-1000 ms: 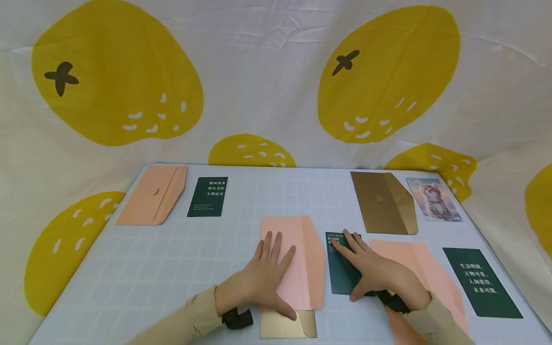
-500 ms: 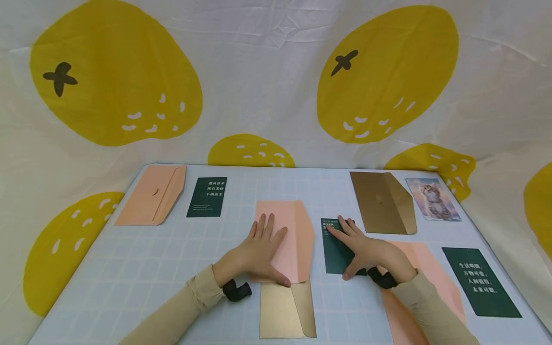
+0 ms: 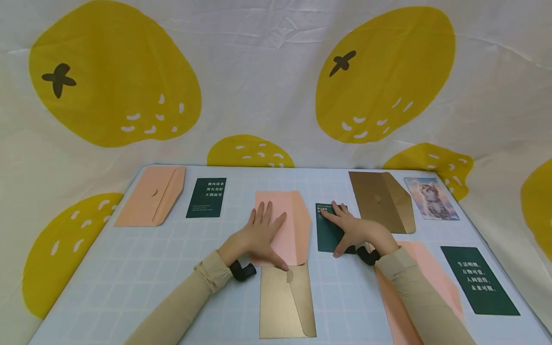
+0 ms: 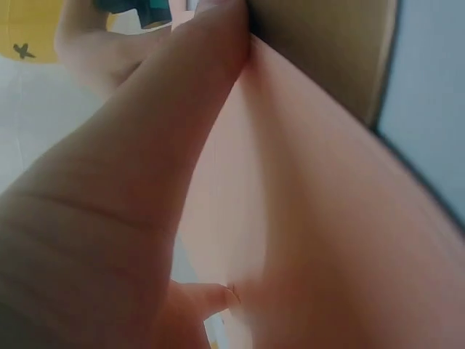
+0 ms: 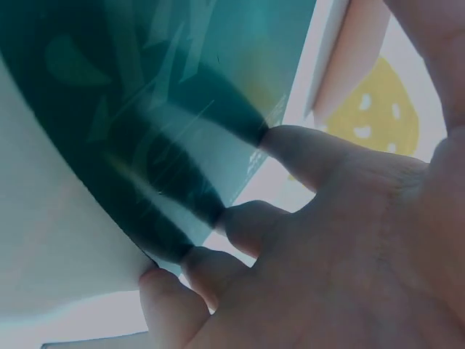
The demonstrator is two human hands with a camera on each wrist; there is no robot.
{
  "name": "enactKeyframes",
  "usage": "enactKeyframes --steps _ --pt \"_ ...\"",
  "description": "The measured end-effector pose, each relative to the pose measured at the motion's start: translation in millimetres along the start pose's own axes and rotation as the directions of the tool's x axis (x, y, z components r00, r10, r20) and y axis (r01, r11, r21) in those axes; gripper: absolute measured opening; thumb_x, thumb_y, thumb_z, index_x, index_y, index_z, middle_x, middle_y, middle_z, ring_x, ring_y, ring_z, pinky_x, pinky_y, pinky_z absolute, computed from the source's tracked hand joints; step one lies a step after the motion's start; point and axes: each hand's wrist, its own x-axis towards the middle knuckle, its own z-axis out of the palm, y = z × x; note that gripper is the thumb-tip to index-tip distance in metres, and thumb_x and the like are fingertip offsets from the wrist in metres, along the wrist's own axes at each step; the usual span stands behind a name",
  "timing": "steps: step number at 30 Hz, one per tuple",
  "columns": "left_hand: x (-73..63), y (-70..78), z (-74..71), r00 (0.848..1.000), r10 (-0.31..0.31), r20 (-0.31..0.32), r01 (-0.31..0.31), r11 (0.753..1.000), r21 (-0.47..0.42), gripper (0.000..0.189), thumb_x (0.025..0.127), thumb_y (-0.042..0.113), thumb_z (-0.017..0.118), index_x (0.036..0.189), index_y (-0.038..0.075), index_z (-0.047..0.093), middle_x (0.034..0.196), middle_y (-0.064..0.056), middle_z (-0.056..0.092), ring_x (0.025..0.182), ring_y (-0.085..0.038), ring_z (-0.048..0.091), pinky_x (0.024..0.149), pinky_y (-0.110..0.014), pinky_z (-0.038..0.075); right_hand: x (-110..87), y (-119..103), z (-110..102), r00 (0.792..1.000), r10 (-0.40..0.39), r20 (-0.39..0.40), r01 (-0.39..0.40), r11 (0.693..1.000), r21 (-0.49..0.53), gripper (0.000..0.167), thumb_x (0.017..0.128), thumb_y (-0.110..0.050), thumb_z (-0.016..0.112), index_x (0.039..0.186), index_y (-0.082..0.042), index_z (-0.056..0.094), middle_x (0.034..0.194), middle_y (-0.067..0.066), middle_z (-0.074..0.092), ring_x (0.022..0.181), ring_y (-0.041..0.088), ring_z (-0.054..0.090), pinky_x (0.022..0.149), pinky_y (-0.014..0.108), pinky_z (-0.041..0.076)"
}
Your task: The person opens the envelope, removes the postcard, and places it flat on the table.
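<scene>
In the head view my left hand (image 3: 254, 239) lies with fingers spread on a pink envelope (image 3: 299, 225), whose flap points right. The thumb reaches to the envelope's near edge, where a gold envelope (image 3: 280, 306) sticks out toward me. Pink paper (image 4: 327, 218) fills much of the left wrist view under that hand. My right hand (image 3: 355, 232) rests spread on a dark green card (image 3: 326, 235) with white lettering, beside the pink envelope. The right wrist view has its fingertips (image 5: 251, 225) touching the green card's surface (image 5: 94, 94), nothing gripped.
At the back left are a closed pink envelope (image 3: 151, 196) and a green card (image 3: 206, 197). Back right hold a bronze envelope (image 3: 375, 201) and a kitten card (image 3: 431, 199). Another pink envelope (image 3: 440, 282) lies partly under my right forearm, left of a green card (image 3: 480, 280).
Both hands have slid away from me across the table, taking the pink envelope and the green card along. More of the gold envelope has come into view.
</scene>
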Motion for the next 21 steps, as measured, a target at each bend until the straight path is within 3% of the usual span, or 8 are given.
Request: enactKeyframes --steps 9,21 --pt "22.5 -17.6 -11.5 1.0 -0.012 0.016 0.012 0.999 -0.037 0.135 0.062 0.078 0.075 0.161 0.017 0.008 0.161 -0.025 -0.018 0.146 -0.044 -0.02 0.115 -0.059 -0.008 23.6 3.4 -14.2 1.0 0.017 0.006 -0.017 0.999 -0.035 0.117 0.073 -0.028 0.09 0.16 -0.011 0.013 0.162 0.024 -0.015 0.145 0.048 -0.015 0.107 0.069 0.023" --pt "47.4 -41.3 -27.7 1.0 -0.001 0.03 0.003 0.996 -0.087 0.133 0.064 0.075 0.076 0.161 0.017 0.006 0.159 -0.025 -0.021 0.145 -0.043 -0.024 0.114 -0.057 -0.012 48.4 7.0 -31.5 0.999 0.043 0.018 -0.043 0.999 -0.007 0.117 0.074 -0.025 0.089 0.16 -0.014 0.012 0.162 0.02 -0.019 0.146 0.045 -0.018 0.109 0.068 0.019"
